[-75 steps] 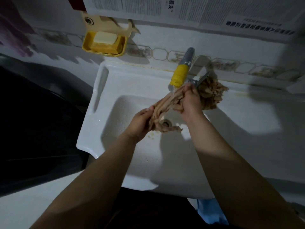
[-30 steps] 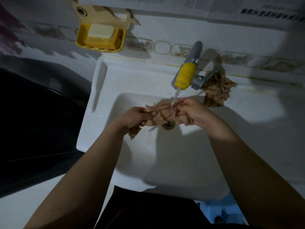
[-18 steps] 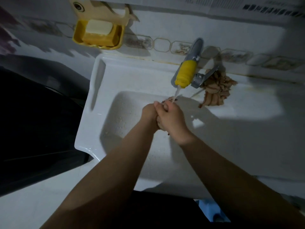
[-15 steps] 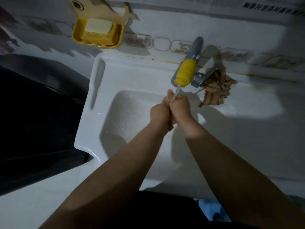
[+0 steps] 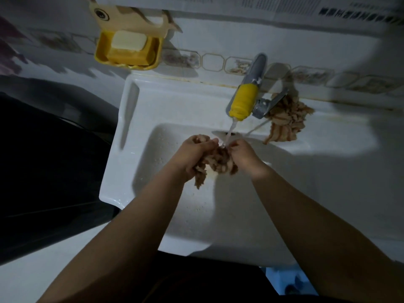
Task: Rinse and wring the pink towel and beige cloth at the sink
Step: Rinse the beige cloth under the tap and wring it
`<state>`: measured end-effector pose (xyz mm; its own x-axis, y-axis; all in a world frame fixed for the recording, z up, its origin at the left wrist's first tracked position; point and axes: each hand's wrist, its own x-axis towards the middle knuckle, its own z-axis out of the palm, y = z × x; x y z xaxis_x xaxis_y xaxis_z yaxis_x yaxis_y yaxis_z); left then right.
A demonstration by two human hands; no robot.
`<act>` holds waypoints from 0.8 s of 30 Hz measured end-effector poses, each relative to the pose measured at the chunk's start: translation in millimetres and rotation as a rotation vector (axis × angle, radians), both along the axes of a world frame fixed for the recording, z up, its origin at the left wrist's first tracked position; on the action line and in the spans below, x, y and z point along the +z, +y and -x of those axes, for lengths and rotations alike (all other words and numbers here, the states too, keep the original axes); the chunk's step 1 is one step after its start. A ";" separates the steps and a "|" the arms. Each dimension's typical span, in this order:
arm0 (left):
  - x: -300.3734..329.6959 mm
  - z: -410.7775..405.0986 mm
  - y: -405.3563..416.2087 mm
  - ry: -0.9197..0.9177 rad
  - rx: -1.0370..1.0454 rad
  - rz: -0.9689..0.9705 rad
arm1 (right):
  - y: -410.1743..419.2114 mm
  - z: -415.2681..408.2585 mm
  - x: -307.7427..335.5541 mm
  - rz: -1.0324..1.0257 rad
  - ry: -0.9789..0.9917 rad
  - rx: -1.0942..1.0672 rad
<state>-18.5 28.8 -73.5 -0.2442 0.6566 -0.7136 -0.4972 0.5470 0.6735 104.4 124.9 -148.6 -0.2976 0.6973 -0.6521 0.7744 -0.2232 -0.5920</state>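
Two bare hands, left hand [image 5: 192,155] and right hand [image 5: 242,155], fingers curled gripping one bunched beige cloth [image 5: 215,164] under yellow-tipped grey tap [image 5: 242,101], second beige bundle [image 5: 284,121] right of tap, one white ceramic sink [image 5: 140,119]

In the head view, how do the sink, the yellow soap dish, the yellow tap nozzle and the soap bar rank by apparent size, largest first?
1. sink
2. yellow soap dish
3. yellow tap nozzle
4. soap bar

The nozzle and soap bar look close; that order is unsure.
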 end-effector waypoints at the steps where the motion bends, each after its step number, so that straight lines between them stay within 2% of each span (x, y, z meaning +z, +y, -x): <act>1: 1.4 5.3 -1.8 0.015 -0.046 0.027 | -0.5 -6.7 -2.1 -0.045 0.018 -0.011; 3: 3.4 9.5 -2.1 -0.044 -0.135 0.058 | -6.8 -10.6 6.9 -0.077 0.275 -0.187; 5: 7.1 5.3 2.1 -0.088 -0.187 0.066 | -20.0 1.3 21.4 0.119 0.556 -0.351; 6: 9.1 2.8 5.0 -0.069 -0.206 0.070 | -27.8 8.1 24.8 0.232 0.634 -0.384; 9: 15.5 7.0 15.1 0.088 -0.296 0.082 | -47.6 15.8 31.2 0.301 0.522 -0.301; 12: 20.1 22.2 25.3 0.187 -0.348 0.113 | -54.0 8.5 25.7 0.306 0.518 -0.179; 14: 22.5 29.4 33.4 0.222 -0.388 0.131 | -55.3 6.2 22.3 0.289 0.471 -0.029; 19: 25.6 47.2 43.7 0.235 -0.593 0.051 | -47.4 -5.7 7.1 0.375 0.391 0.154; 22: 14.1 63.0 38.1 0.320 -0.565 0.083 | -30.8 -18.7 7.4 0.311 0.122 0.211; 24: 1.5 59.8 28.3 0.485 -0.480 0.171 | -16.9 -26.7 8.5 0.341 0.174 0.109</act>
<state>-78.3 57.1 -72.0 -0.2725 0.6598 -0.7003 0.1601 0.7488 0.6432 131.1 108.1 -140.1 -0.4847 0.4078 -0.7738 0.6987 -0.3517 -0.6230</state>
